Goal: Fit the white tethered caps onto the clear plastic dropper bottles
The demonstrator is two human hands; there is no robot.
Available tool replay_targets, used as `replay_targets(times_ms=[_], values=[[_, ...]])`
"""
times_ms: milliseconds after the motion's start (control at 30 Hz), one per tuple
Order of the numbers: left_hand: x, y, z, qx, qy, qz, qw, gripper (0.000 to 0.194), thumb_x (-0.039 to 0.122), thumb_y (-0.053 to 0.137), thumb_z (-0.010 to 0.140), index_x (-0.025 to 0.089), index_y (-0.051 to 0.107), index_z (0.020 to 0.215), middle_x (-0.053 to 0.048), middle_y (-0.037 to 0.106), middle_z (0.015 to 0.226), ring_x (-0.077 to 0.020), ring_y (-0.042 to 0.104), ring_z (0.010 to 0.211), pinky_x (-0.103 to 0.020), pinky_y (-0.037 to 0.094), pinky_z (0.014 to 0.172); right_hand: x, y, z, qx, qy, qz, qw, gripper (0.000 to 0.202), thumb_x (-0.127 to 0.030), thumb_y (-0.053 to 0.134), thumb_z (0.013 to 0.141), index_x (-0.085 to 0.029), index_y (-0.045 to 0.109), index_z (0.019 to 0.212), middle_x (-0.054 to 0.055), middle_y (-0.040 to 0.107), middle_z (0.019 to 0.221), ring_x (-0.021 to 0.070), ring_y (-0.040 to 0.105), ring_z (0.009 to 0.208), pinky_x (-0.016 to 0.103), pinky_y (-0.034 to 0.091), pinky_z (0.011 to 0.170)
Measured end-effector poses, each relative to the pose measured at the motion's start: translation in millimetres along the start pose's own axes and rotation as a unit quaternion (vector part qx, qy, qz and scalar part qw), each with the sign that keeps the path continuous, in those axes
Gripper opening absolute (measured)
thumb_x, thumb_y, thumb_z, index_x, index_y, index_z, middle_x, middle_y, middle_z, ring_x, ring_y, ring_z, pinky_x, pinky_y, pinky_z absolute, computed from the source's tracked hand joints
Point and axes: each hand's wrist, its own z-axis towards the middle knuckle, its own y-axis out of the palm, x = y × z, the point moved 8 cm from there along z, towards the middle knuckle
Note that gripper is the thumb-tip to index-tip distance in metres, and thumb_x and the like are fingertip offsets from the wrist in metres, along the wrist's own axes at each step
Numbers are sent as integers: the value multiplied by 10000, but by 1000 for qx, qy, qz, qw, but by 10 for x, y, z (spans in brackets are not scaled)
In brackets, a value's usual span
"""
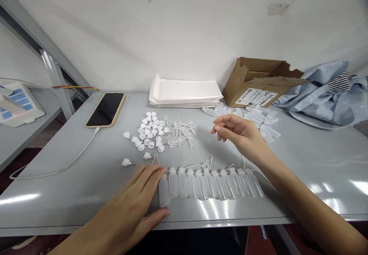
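A row of several small translucent bottles lies side by side near the table's front edge, with white cords at their necks. My left hand rests at the row's left end, fingers and thumb apart around the leftmost bottle. Above the table, right of the loose white cords, my right hand hovers with its fingers bent and slightly apart, nothing visible in them. White needle-tipped caps form a pile left of the cords. More loose bottles lie behind my right hand.
White envelopes are stacked against the wall. An open cardboard box and a light blue cloth bag stand at the back right. A phone with a white cable lies at the left.
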Motion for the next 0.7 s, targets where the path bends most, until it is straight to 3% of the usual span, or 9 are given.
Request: replay_targets(times_ms=[367, 567, 700], values=[[-121, 29, -2, 70, -17, -32, 997, 478, 445, 541, 886, 265, 385, 1300, -78, 509, 1294, -245, 536, 1186, -372, 543, 919, -2, -11, -10, -3, -12, 1, 1000, 148, -280, 630, 835, -166, 622, 928, 34, 698, 781, 109, 569, 620, 260, 475, 595], [-122, 3, 23, 93, -27, -74, 993, 427, 452, 530, 894, 295, 432, 1279, -57, 532, 1223, -214, 599, 1075, -284, 577, 808, -2, -20, 1, -2, -13, 1, 1000, 153, -288, 631, 834, -168, 622, 928, 35, 700, 787, 110, 570, 621, 259, 474, 594], [-98, -39, 17, 109, -21, -60, 992, 443, 481, 548, 876, 287, 451, 1263, -55, 577, 1185, -232, 609, 1063, -303, 576, 795, -13, -59, 6, 6, -17, -7, 1000, 168, -306, 632, 825, -171, 623, 924, 39, 702, 784, 118, 570, 614, 269, 471, 585]])
